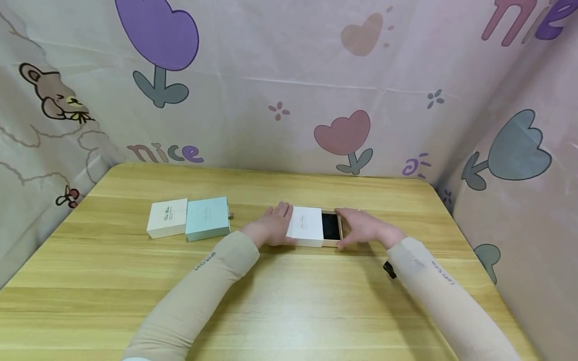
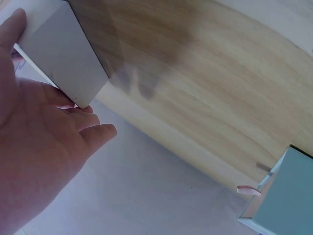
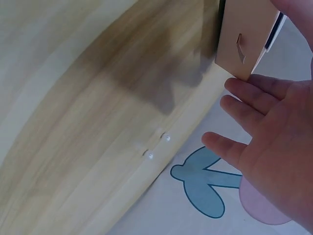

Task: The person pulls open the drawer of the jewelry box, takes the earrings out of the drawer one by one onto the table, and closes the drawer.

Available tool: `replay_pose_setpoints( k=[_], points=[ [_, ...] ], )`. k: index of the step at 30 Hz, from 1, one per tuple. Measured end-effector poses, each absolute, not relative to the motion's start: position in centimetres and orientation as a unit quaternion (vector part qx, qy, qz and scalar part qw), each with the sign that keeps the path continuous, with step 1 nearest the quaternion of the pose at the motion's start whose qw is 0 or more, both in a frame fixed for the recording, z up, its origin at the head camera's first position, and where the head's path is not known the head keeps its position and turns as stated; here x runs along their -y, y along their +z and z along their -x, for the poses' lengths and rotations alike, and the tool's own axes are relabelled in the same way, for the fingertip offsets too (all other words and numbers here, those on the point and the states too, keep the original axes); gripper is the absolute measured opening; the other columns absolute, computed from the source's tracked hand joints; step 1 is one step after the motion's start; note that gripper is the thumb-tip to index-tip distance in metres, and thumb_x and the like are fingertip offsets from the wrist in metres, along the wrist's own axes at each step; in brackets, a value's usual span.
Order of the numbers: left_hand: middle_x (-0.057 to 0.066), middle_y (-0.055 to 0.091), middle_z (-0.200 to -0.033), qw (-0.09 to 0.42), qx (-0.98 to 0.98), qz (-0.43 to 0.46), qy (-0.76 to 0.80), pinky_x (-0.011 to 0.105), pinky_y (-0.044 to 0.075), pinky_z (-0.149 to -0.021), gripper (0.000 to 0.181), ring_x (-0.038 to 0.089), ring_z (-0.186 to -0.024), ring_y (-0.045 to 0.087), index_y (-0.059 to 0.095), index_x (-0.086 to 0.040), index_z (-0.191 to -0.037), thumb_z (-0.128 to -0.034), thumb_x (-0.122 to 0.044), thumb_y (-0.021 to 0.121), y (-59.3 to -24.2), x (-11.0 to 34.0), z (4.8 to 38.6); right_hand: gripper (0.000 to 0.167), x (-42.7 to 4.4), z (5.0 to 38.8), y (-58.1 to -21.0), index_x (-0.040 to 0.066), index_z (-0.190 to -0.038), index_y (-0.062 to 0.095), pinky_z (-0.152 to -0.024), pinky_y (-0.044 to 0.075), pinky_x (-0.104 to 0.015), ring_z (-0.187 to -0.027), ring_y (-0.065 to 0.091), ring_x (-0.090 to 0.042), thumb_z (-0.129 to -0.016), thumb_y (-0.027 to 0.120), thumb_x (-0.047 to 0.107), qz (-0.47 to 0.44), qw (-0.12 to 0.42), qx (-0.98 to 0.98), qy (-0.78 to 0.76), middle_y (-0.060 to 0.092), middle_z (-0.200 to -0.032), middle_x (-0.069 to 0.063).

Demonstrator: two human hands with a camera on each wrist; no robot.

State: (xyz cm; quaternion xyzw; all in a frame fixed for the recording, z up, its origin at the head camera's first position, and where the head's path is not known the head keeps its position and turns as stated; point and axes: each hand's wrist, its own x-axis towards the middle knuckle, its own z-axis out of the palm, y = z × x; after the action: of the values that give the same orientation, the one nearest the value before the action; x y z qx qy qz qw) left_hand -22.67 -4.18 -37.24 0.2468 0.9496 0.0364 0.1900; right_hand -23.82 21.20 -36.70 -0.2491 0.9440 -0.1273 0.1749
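From over here I've got the left hand (image 1: pixel 272 227) gripping the white box sleeve (image 1: pixel 307 225), right hand (image 1: pixel 362 226) pinching its partly-out drawer (image 3: pixel 248 36).

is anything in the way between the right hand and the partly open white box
Nothing visible stands in the way. The right hand touches the pulled-out drawer of the white box directly. Two small pearl-like pieces lie on the tabletop, apart from the box.
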Motion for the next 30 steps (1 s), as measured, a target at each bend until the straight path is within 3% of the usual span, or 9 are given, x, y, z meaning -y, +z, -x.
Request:
replay_pose_setpoints(
  k=[18, 25, 28, 30],
  points=[
    [0.018, -0.003, -0.157, 0.204, -0.948, -0.241, 0.035, 0.044, 0.007, -0.119, 0.098, 0.029, -0.146, -0.003, -0.001, 0.002, -0.149, -0.0889, -0.056, 0.051, -37.1, 4.1, 22.7, 0.099, -19.5, 23.9, -36.6, -0.006, -0.144, 0.027, -0.112, 0.028, -0.049, -0.135, 0.035, -0.039, -0.071, 0.08, 0.035, 0.257, 0.165, -0.944, -0.125, 0.034, -0.148, -0.023],
    [0.017, -0.002, -0.157, 0.204, -0.948, -0.241, 0.032, 0.044, 0.007, -0.119, 0.098, 0.029, -0.146, -0.002, -0.001, 0.001, -0.149, -0.0889, -0.056, 0.051, -37.0, 4.0, 22.6, 0.102, -18.4, 23.7, -36.6, -0.005, -0.146, 0.02, -0.112, 0.027, -0.048, -0.134, 0.036, -0.038, -0.071, 0.08, 0.03, 0.257, 0.17, -0.941, -0.143, 0.03, -0.149, -0.023],
    [0.018, -0.001, -0.158, 0.202, -0.949, -0.241, 0.031, 0.044, 0.008, -0.119, 0.098, 0.029, -0.146, -0.002, 0.0, 0.002, -0.149, -0.0887, -0.056, 0.051, -37.0, 4.0, 22.6, 0.102, -17.8, 23.4, -36.7, -0.005, -0.146, 0.02, -0.109, 0.035, -0.045, -0.127, 0.046, -0.035, -0.072, 0.08, 0.03, 0.265, 0.16, -0.943, -0.125, 0.039, -0.145, -0.023],
    [0.018, 0.0, -0.157, 0.2, -0.949, -0.243, 0.031, 0.044, 0.009, -0.119, 0.097, 0.03, -0.146, -0.001, 0.001, 0.002, -0.149, -0.0887, -0.056, 0.051, -37.0, 4.0, 22.6, 0.099, -17.4, 23.1, -36.8, -0.004, -0.146, 0.023, -0.101, 0.043, -0.041, -0.114, 0.056, -0.028, -0.073, 0.079, 0.031, 0.279, 0.155, -0.941, -0.108, 0.051, -0.136, -0.021]
  ],
)
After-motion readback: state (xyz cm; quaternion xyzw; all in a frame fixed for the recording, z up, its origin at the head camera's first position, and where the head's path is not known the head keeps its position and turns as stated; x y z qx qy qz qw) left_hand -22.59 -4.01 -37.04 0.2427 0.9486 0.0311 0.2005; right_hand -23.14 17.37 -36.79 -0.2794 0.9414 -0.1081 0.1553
